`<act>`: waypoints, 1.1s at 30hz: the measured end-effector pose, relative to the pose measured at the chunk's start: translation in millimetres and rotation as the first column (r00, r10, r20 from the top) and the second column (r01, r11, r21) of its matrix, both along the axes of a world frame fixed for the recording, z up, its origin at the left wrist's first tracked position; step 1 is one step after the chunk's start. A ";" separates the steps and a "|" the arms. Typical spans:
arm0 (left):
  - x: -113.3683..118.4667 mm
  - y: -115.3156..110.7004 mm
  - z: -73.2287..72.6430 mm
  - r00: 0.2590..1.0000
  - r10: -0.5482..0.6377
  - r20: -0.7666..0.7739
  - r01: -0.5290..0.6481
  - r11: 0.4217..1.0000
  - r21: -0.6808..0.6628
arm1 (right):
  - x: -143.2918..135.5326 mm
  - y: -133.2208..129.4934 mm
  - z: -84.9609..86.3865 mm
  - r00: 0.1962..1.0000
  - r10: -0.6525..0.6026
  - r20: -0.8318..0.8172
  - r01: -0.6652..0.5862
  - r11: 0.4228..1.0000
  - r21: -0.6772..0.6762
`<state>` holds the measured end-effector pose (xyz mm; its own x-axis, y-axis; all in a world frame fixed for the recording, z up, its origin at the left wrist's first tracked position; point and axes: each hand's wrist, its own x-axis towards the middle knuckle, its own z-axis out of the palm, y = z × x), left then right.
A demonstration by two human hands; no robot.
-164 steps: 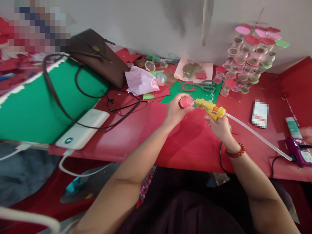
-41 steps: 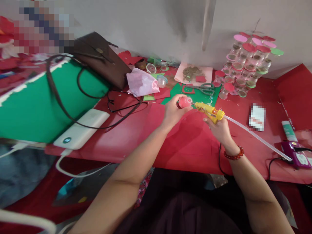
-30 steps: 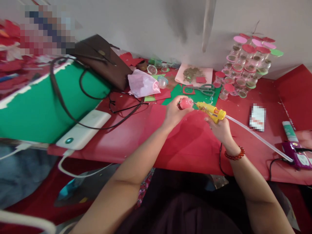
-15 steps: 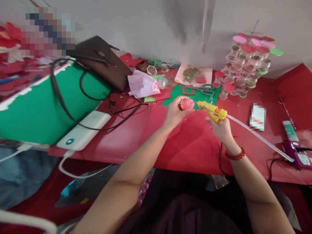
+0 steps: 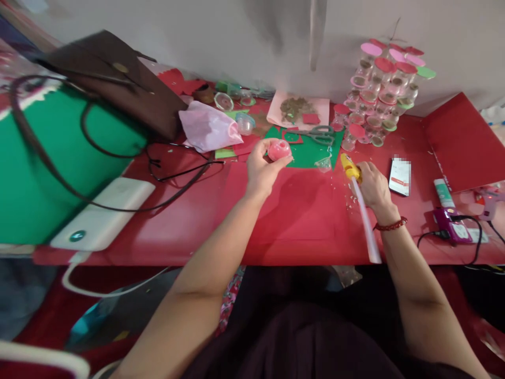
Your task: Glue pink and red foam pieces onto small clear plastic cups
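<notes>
My left hand is closed around a small round clear piece with a pink-red face, held above the red sheet by its thumb and fingers. To the right, my right hand is closed on a yellow glue gun close to the tabletop. A long translucent glue stick sticks out of the gun's back end towards me. Behind my left hand, grey-handled scissors lie on a green sheet.
A stacked tower of clear cups with coloured discs stands at the back right. Nearby are a phone, a glue tube and a purple power adapter. On the left lie a brown bag, a white power bank and eyeglasses.
My right hand has drawn the glue gun away from the round piece, rightwards and down, and turned it. My left hand still holds the piece. The view has shifted to the right.
</notes>
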<state>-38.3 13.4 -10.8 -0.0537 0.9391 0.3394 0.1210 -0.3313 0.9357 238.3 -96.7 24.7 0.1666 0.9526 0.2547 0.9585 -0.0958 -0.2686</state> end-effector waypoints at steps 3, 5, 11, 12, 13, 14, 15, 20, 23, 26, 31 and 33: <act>-1.0 3.1 0.2 0.997 0.034 0.068 -0.035 0.999 0.012 | 13.7 -2.6 3.1 0.977 0.002 0.211 0.035 0.984 -0.173; -1.6 4.6 1.2 0.990 0.075 0.123 -0.078 0.997 0.018 | 18.7 -1.9 0.0 0.963 0.056 0.262 0.009 0.971 -0.241; 1.0 1.6 7.1 0.985 0.095 0.147 -0.093 0.995 -0.022 | 38.6 0.3 -1.2 0.949 0.129 0.287 -0.026 0.942 -0.336; 2.3 -0.3 8.4 0.986 0.080 0.149 -0.077 0.997 -0.028 | 41.0 0.5 2.6 0.949 0.131 0.288 -0.022 0.936 -0.352; 3.6 -2.4 9.5 0.987 0.064 0.148 -0.060 0.998 -0.031 | 41.6 1.4 7.3 0.950 0.134 0.282 -0.021 0.929 -0.370; 4.7 -4.5 10.5 0.989 0.045 0.142 -0.041 0.999 -0.032 | 40.1 3.3 12.1 0.954 0.139 0.267 -0.028 0.924 -0.381; 5.7 -6.5 11.2 0.991 0.025 0.131 -0.021 0.999 -0.034 | 36.2 6.5 16.5 0.959 0.145 0.242 -0.044 0.925 -0.378; 7.4 -10.6 9.2 0.999 -0.036 0.019 0.037 0.998 -0.043 | -10.9 38.9 16.6 0.975 0.218 0.048 -0.213 0.972 -0.095; 8.4 -10.1 6.9 0.998 -0.056 0.012 0.057 0.995 -0.087 | -36.7 57.6 2.1 0.964 0.262 -0.045 -0.263 0.965 -0.010; 9.7 -11.1 9.6 0.990 -0.108 0.089 0.120 0.982 -0.147 | -48.8 63.9 -7.9 0.950 0.217 -0.226 -0.204 0.976 0.081; 10.8 -19.7 22.5 0.884 -0.292 0.366 0.355 0.927 -0.119 | -59.2 53.9 -6.9 0.468 0.290 -0.835 -0.030 0.949 0.314; 11.5 -24.9 26.3 0.814 -0.355 0.461 0.450 0.886 -0.113 | -65.4 48.4 -6.6 0.248 0.351 -0.903 -0.027 0.934 0.356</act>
<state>-26.8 -11.6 15.4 0.2543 0.9525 0.1678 -0.3948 -0.0562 0.9170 172.8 -48.2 18.1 0.2627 0.9319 0.2500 -0.0193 0.2641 -0.9643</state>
